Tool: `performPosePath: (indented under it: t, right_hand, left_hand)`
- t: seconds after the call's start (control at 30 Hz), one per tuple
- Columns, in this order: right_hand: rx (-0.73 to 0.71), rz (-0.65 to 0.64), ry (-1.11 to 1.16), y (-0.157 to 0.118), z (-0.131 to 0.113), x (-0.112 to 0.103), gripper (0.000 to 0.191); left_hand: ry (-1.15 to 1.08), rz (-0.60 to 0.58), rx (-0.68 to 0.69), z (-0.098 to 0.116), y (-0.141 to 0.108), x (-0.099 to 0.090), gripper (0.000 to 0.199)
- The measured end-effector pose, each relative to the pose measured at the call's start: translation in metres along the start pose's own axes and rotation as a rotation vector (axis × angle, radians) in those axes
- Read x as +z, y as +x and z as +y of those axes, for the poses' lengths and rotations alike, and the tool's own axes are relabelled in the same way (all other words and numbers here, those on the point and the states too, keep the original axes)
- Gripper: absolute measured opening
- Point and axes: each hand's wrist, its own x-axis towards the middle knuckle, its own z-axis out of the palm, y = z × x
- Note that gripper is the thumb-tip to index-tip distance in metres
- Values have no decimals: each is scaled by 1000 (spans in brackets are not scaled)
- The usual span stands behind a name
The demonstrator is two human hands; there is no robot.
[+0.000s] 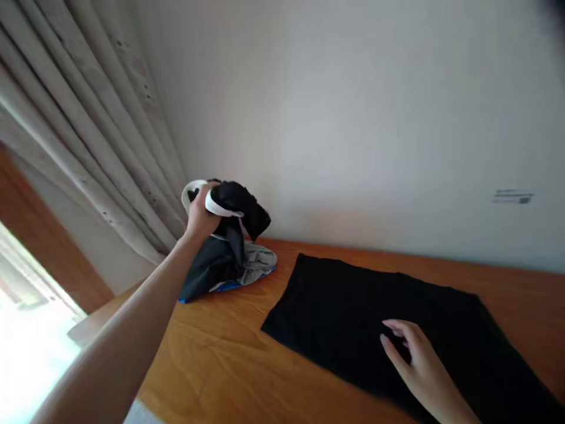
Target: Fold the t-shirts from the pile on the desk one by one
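My left hand (203, 213) reaches out to the far left, its fingers wrapped round a bunched black garment (238, 200) with a white band along its edge. That garment is lifted just above a crumpled pile of dark, grey and blue clothing (216, 265); whether they touch is hard to tell. A black cloth garment (353, 312) lies spread flat across the wooden surface on the right. Over it hovers my right hand (417, 359), holding nothing, with thumb and fingers apart and slightly curled.
A wooden tabletop (212, 359) runs along a pale wall (344, 118). Long light curtains (101, 129) hang at the left beside a bright window (30, 330) with a brown wooden frame. A small label (512, 196) is on the wall at the right.
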Motion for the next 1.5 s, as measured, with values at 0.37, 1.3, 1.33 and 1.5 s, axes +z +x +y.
performPosePath:
  t: [0.37,1.3,1.33,1.5]
  right_hand:
    - [-85,-42,-9,6,-31,-15,20]
    - [654,80,-792,21,29,-97,45]
    - [649,81,-770,21,30,-98,42]
    - [570,122,-737,19,34,-95,34]
  left_hand:
    - [389,-677,-184,37,-159,74,87]
    - [-248,-539,-149,200,-211,153,39]
    - [-259,-536,-151,201,-211,153,37]
    - [-385,-470,-5,205,-215,148,28]
